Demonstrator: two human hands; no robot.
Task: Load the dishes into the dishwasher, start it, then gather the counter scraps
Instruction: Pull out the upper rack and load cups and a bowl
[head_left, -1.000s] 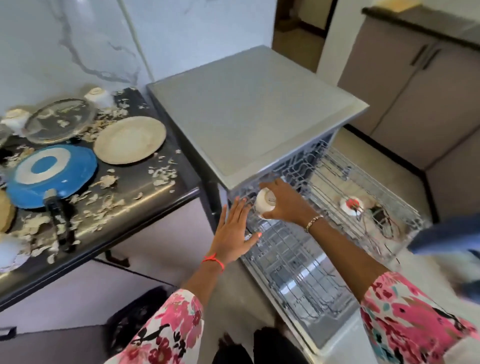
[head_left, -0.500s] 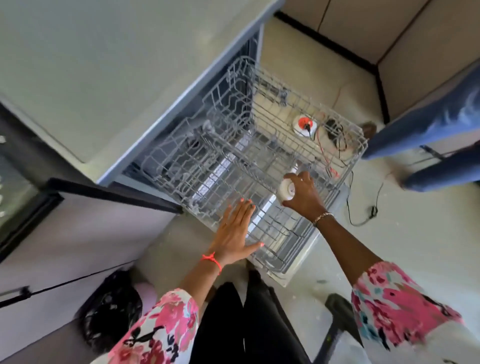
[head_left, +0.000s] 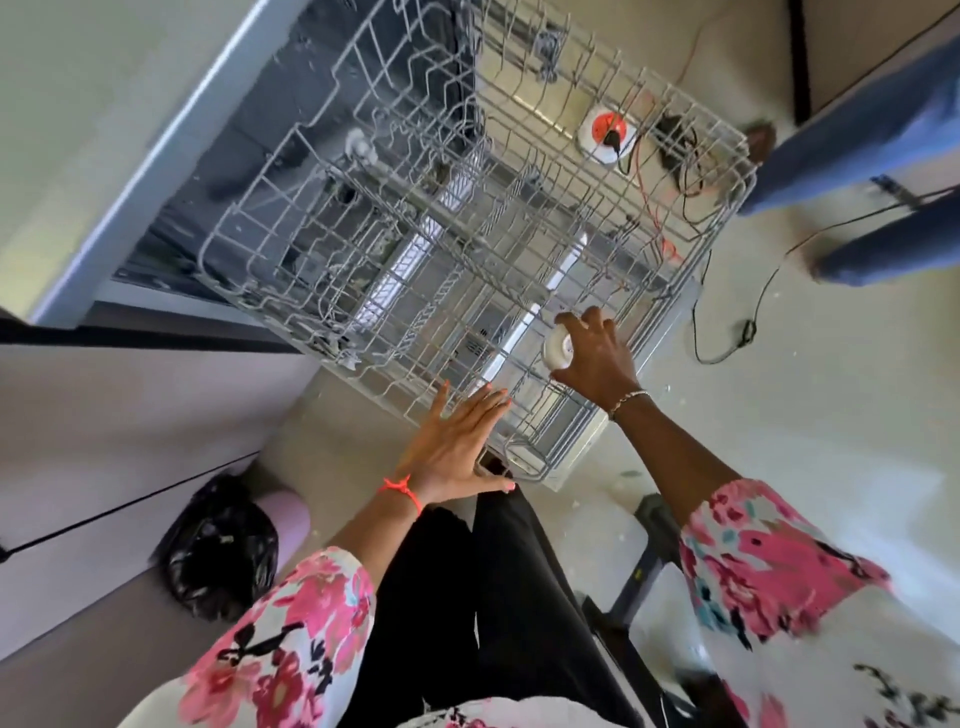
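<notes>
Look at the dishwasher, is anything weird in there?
Yes. A round white and orange gadget with tangled wires lies at the far corner of the rack, not a dish. The right hand holds a small white cup.

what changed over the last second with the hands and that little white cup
The right hand carried the small white cup from the dishwasher's front edge out over the pulled-out wire rack, toward its near corner. The view tilted down, so the counter dropped out of sight. The cup remains gripped; the left hand is open and empty as before.
</notes>
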